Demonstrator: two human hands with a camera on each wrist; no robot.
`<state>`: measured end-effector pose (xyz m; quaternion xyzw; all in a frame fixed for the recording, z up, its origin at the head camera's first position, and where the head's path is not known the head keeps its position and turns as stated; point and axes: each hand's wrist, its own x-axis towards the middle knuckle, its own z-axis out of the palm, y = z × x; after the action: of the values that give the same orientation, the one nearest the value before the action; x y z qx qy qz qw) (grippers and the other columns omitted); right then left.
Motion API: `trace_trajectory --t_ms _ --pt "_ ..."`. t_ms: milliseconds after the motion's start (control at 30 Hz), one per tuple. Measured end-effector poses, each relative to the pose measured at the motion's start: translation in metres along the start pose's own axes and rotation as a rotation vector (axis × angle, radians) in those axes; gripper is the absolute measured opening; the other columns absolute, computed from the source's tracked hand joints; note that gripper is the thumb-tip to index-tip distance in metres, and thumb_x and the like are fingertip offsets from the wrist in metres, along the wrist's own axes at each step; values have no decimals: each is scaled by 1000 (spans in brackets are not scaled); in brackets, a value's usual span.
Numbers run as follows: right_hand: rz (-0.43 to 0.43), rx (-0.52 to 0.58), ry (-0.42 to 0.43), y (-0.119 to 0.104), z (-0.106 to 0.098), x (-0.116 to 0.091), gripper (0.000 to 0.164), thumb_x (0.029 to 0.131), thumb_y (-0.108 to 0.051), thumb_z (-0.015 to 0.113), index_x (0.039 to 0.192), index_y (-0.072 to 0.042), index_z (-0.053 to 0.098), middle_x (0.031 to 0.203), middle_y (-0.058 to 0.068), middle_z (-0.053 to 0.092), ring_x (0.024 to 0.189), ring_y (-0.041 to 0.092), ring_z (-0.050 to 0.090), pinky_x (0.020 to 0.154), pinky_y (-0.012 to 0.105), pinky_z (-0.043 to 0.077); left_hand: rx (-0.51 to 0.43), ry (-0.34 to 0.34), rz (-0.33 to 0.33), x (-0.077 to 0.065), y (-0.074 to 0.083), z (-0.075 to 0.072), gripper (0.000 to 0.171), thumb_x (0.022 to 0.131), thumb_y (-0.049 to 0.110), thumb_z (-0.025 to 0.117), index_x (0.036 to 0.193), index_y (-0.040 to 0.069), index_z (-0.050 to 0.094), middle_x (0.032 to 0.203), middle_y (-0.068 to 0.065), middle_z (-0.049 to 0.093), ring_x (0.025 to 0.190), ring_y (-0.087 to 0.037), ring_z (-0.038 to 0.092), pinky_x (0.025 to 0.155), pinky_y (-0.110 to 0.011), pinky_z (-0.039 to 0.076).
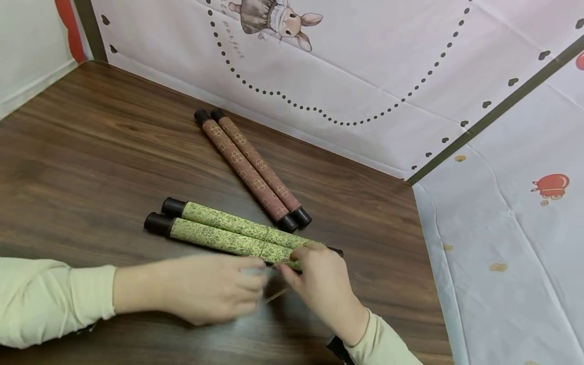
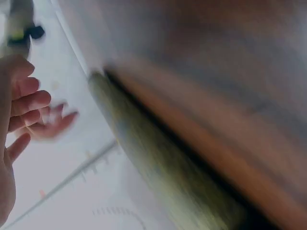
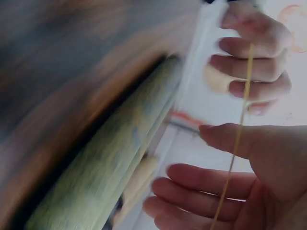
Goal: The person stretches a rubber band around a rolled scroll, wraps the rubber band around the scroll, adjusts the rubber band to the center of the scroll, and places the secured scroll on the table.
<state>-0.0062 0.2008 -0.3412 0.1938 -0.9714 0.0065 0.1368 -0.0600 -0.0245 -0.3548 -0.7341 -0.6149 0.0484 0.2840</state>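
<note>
Two rolled scrolls in green patterned cloth [image 1: 214, 238] with black end knobs lie side by side on the table. A thin cord wraps across them near the middle. My right hand [image 1: 326, 284] is at their right part, overlapping the nearer scroll; in the right wrist view its thumb and fingers stand apart. The left hand [image 1: 214, 286], blurred, is just in front of the scrolls, its fingers loosely bent in the left wrist view. A loose length of yellow cord [image 3: 243, 103] runs between the hands, passing before the right palm and overlapping the left fingers.
Two reddish-brown scrolls [image 1: 246, 167] with gold flower prints and black knobs lie together behind the green pair. Printed cloth walls [image 1: 365, 66] bound the wooden table [image 1: 91, 167] at the back and right. A white wall [image 1: 32, 45] stands at the left.
</note>
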Motion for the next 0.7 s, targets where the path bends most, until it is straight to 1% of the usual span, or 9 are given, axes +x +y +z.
trace_trajectory --t_ms 67,167,267,367,433,467,533,633,700 --pt "-26 -3 -23 -6 -2 0 27 79 -42 77 67 -22 64 63 -9 61 54 7 57 45 22 40 -5 11 -2 5 5 -1 29 82 40 62 103 20 62 109 8 67 112 -12 60 109 -34 44" --pt "-167 -53 -73 -16 -4 -8 30 77 -47 77 66 -23 61 64 -10 58 55 6 55 44 21 40 -5 -31 -39 2 -3 -2 34 82 42 65 107 21 61 113 8 67 117 -12 59 111 -35 43" --pt "-320 -71 -98 -23 -7 -14 31 72 -49 81 73 -23 63 72 -11 58 65 7 57 54 21 47 -6 -74 -72 -6 -18 0 39 81 46 68 111 21 60 119 7 68 124 -12 58 115 -37 41" --pt "-459 -49 -72 -26 -9 -13 30 72 -45 82 77 -22 63 83 -11 61 77 8 58 67 20 50 -8 -78 -75 -12 -28 6 40 83 44 67 114 20 61 125 5 68 129 -13 56 116 -36 40" --pt "-510 -38 -45 -24 -9 -11 29 73 -43 82 78 -21 64 90 -10 62 83 8 58 72 20 52 -11 -84 -71 -14 -31 8 45 83 42 68 121 19 61 131 3 66 133 -14 54 116 -36 40" --pt "-512 -40 -28 -22 -9 -11 29 72 -43 82 78 -21 65 93 -9 63 85 9 59 73 20 53 -12 -88 -70 -14 -32 8 47 83 40 68 124 19 61 134 3 65 134 -14 53 116 -36 40" --pt "-470 -38 -23 -16 -8 -9 31 70 -43 84 82 -20 66 99 -7 64 92 11 61 77 22 55 -13 -84 -66 -16 -34 9 51 83 39 69 129 19 60 138 3 63 137 -14 51 116 -36 40" --pt "-361 -10 -55 -6 -7 -9 41 65 -44 88 91 -21 68 104 -6 64 98 14 62 78 25 57 -3 -58 -69 -16 -37 8 53 82 40 71 130 20 60 140 2 61 138 -17 50 116 -37 39" --pt "-319 14 -92 -2 -6 -10 47 64 -45 88 99 -21 68 106 -6 63 103 15 61 83 27 57 -34 -38 -103 -17 -45 9 54 78 38 74 126 18 61 139 0 61 137 -20 52 116 -40 40"
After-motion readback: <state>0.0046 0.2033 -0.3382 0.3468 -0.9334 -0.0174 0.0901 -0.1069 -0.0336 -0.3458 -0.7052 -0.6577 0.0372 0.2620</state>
